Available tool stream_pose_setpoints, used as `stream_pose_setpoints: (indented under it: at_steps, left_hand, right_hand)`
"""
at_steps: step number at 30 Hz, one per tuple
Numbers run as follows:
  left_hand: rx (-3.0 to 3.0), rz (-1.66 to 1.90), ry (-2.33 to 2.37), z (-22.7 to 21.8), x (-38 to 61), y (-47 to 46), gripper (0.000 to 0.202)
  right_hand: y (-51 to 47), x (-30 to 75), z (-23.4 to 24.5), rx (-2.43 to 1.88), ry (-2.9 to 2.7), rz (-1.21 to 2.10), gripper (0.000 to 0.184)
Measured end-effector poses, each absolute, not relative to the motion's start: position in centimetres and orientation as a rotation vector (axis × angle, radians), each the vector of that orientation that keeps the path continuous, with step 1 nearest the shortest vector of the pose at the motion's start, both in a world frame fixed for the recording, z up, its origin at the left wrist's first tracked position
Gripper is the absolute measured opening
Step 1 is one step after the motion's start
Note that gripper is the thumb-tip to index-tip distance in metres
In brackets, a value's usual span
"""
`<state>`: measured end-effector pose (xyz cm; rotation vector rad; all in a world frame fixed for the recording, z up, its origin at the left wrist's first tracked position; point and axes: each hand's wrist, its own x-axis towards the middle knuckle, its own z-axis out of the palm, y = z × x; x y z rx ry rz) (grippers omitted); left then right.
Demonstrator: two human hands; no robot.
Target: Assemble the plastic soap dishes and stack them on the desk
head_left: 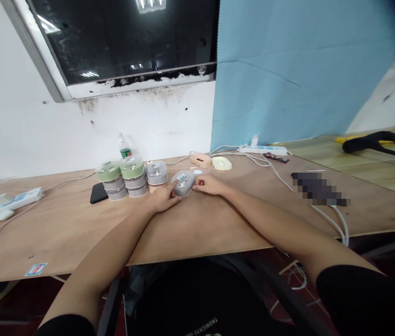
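A small grey oval case (183, 183), in clear plastic wrapping, lies on the table between my two hands. My left hand (164, 198) holds its left end, with the thumb stretched along the near side. At the right end, the curled fingers of my right hand (210, 184) pinch the wrapping; the fingertips are partly hidden. Clear film with a round white sticker (197, 172) shows just behind the case. Left of my hands stand stacks of similar wrapped cases: a grey one (157, 173) tops the nearest stack, and green ones (132, 167) top the other two.
Behind my hands lie a peach-coloured piece (201, 160) and a cream-coloured piece (222, 163). A bottle (124, 147) stands by the wall. A black phone-like object (98, 193) is beside the stacks. Power strips (11, 204) and cables occupy both sides; a blurred-out dark object (318, 188) lies right.
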<state>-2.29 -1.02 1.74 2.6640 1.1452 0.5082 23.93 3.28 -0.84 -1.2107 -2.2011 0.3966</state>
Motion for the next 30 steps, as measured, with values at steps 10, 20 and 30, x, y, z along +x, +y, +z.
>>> stream_pose_setpoints:
  at_steps: [10,20,30]
  left_hand:
    - [2.675,0.491,1.173,1.2,-2.3,-0.7,0.075]
    - [2.720,0.462,1.147,1.8,-2.3,-1.2,0.073]
    - [2.691,0.464,1.130,1.5,-2.4,-0.8,0.075]
  right_hand:
    - [3.3,23.7,-0.8,-1.241,-2.252,0.359,0.043]
    - [5.1,25.9,-0.4,-1.475,-1.891,-0.117,0.032]
    - [7.0,28.9,-1.7,-2.003,-1.932,0.032,0.057]
